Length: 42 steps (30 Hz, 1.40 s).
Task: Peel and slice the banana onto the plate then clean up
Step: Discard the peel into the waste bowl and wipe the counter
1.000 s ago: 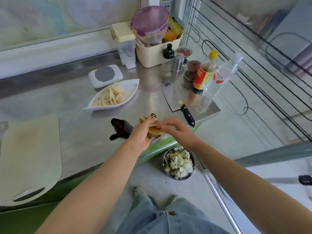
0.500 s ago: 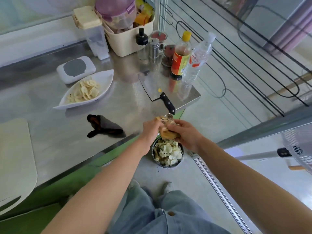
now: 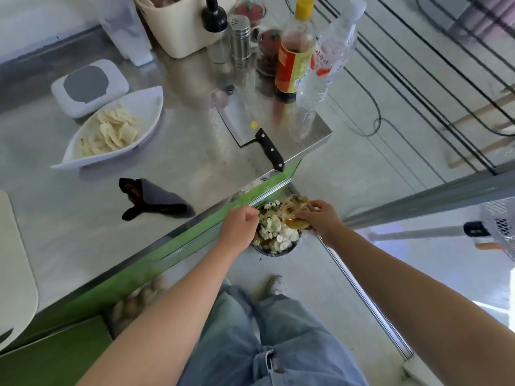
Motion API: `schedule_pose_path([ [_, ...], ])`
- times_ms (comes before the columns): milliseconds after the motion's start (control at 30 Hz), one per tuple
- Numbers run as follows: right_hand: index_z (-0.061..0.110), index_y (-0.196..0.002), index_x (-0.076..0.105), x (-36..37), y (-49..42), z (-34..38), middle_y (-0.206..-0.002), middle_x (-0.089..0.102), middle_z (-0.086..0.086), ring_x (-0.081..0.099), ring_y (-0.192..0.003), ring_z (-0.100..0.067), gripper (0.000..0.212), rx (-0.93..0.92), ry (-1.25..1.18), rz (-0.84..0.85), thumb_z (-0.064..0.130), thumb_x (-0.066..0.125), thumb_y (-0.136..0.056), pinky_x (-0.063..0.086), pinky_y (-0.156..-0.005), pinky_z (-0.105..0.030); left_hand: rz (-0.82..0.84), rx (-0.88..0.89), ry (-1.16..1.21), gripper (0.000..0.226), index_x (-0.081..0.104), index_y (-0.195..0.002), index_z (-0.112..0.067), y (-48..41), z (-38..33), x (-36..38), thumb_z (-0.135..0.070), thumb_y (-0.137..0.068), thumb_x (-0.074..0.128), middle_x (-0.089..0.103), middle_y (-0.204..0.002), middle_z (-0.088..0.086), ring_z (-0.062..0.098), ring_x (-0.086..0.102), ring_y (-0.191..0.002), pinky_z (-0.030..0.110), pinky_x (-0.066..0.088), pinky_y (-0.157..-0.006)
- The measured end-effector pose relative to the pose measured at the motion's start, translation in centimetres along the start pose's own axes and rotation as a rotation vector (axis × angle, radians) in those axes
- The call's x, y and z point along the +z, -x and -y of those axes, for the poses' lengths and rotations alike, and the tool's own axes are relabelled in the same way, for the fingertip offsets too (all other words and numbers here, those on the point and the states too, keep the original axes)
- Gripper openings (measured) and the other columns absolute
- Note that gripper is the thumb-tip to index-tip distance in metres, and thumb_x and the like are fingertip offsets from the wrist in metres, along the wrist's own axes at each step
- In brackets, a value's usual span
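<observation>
— How are the hands seen?

— The right hand (image 3: 320,218) is closed around the banana peel (image 3: 292,211), which is gripped between fingers and thumb. The left hand (image 3: 239,225) is clenched into a fist just beside it, at the counter's front edge. Nothing is seen held in it.

— Where is the peel held?

— It is held over a round bin (image 3: 274,253) set on the floor, just below the front edge of the counter (image 3: 181,162). The bin is filled with pale scraps (image 3: 278,232). Whether the peel is touching them cannot be told.

— And where are the banana slices found?

— The banana slices (image 3: 114,129) are piled in a white, boat-shaped plate (image 3: 147,107), which is set well back on the counter, to the left of the hands. A white wipes box (image 3: 89,86) with a grey lid is placed just behind the plate.

— What else is laid out?

— A dark cloth (image 3: 156,200) is seen crumpled on the counter between the plate and the hands. A cleaver (image 3: 239,118) is laid flat near the counter's right corner, with its black handle pointed toward the front edge. Behind it, a yellow-capped sauce bottle (image 3: 294,59) and a clear water bottle (image 3: 326,59) are stood close together. A pale cutting board (image 3: 14,260) is cut off by the far left edge.
</observation>
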State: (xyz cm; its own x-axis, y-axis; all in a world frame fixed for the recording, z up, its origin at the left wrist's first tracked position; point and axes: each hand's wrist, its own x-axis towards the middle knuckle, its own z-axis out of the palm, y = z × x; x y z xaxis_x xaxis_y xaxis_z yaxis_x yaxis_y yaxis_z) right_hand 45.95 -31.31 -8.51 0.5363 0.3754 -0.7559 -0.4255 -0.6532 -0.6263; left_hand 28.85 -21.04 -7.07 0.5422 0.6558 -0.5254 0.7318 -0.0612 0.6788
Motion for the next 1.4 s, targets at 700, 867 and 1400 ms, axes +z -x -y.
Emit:
schedule_pose_path([
  [700, 0.011, -0.119, 0.051, 5.5, -18.8, -11.2, -0.100, 0.060, -0.007, 0.060, -0.075, -0.018, 0.058, 0.062, 0.196, -0.113, 0.011, 0.082, -0.070, 0.059, -0.075, -0.040, 0.181, -0.133, -0.033, 0.028, 0.061, -0.115, -0.017, -15.7, 10.2, 10.8, -0.031, -0.097, 0.046, 0.063, -0.112, -0.002, 0.017, 0.056, -0.103, 0.036, 0.045, -0.095],
  [867, 0.010, -0.137, 0.045, 6.0, -21.4, -13.0, -0.113, 0.059, -0.014, 0.060, -0.086, -0.025, 0.065, 0.079, 0.344, -0.016, 0.007, 0.073, -0.079, 0.051, -0.061, -0.029, 0.193, -0.137, -0.017, 0.027, 0.061, -0.115, -0.015, -17.4, 12.1, 12.2, -0.025, -0.098, 0.044, 0.060, -0.105, -0.003, 0.014, 0.054, -0.097, 0.026, 0.040, -0.080],
  [1400, 0.015, -0.099, 0.070, 4.6, -9.8, -4.1, -0.076, 0.069, -0.004, 0.065, -0.069, -0.020, 0.024, -0.158, 0.442, 0.184, 0.011, 0.052, -0.082, 0.056, -0.076, -0.039, -0.006, -0.072, -0.055, 0.025, 0.066, -0.111, -0.017, -8.4, 3.8, 4.8, -0.020, -0.096, 0.046, 0.068, -0.100, -0.002, 0.016, 0.062, -0.086, 0.025, 0.043, -0.069],
])
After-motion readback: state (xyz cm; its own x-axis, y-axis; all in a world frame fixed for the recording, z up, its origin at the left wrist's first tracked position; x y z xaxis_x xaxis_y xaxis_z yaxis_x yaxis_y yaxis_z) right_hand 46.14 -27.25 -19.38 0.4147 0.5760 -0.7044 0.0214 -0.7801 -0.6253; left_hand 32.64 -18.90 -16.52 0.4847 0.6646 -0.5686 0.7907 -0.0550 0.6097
